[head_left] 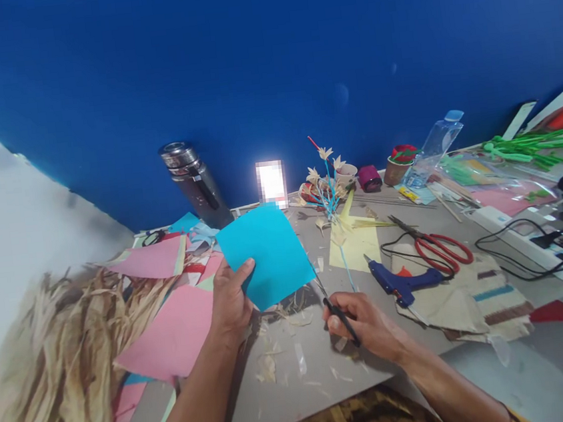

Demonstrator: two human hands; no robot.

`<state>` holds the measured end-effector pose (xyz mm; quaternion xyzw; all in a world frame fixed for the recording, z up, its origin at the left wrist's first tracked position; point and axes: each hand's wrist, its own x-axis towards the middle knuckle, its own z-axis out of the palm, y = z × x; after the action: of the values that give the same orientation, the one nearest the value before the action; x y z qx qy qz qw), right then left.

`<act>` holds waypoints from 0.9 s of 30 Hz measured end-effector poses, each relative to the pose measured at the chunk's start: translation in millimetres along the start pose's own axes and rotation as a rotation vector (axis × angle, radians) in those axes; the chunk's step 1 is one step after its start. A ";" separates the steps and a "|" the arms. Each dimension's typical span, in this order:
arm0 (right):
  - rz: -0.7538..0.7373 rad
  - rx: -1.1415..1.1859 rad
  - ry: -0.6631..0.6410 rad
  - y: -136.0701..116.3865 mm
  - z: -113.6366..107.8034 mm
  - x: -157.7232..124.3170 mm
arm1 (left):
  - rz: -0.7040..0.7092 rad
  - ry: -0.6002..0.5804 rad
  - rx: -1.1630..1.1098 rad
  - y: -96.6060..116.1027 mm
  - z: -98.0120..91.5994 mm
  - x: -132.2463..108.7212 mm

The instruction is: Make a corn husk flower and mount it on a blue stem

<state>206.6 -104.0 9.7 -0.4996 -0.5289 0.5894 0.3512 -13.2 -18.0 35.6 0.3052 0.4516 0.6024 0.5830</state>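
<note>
My left hand (233,296) pinches the left edge of a blue sheet of paper (269,256), thumb on top, holding it up over the table. In my right hand (364,323) is a pair of black-handled scissors (342,322), fingers wrapped round the handles. Its blades meet the paper's right edge; whether they are parted is hard to make out. Beyond the paper, a bunch of pale flowers on blue stems (329,189) stands near the wall. One more blue-stemmed flower (344,258) lies on a yellow sheet (364,236).
To the right lie a blue glue gun (402,282), red-handled scissors (441,251) and a power strip (521,243) with cables. A dark flask (196,186) and a plastic bottle (438,144) stand at the back. Pink paper (173,333) and dried husks (61,368) cover the left side.
</note>
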 end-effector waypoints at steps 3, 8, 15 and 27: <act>-0.013 -0.002 0.004 0.8 -0.3 -0.1 | 0.007 0.000 0.006 0.2 0.4 0.0; 0.004 -0.031 0.002 2.4 -0.8 -0.6 | 0.005 0.015 -0.016 -1.2 -2.1 1.8; 0.023 -0.053 0.006 -3.0 2.5 -1.2 | -0.002 0.021 -0.056 -0.3 -1.5 0.7; 0.000 -0.001 0.075 4.1 6.0 3.2 | 0.018 0.005 -0.015 -1.3 0.1 0.3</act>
<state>200.5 -103.4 4.7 -0.5214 -0.5157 0.5700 0.3705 -12.6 -17.8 34.5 0.3033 0.4456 0.6117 0.5790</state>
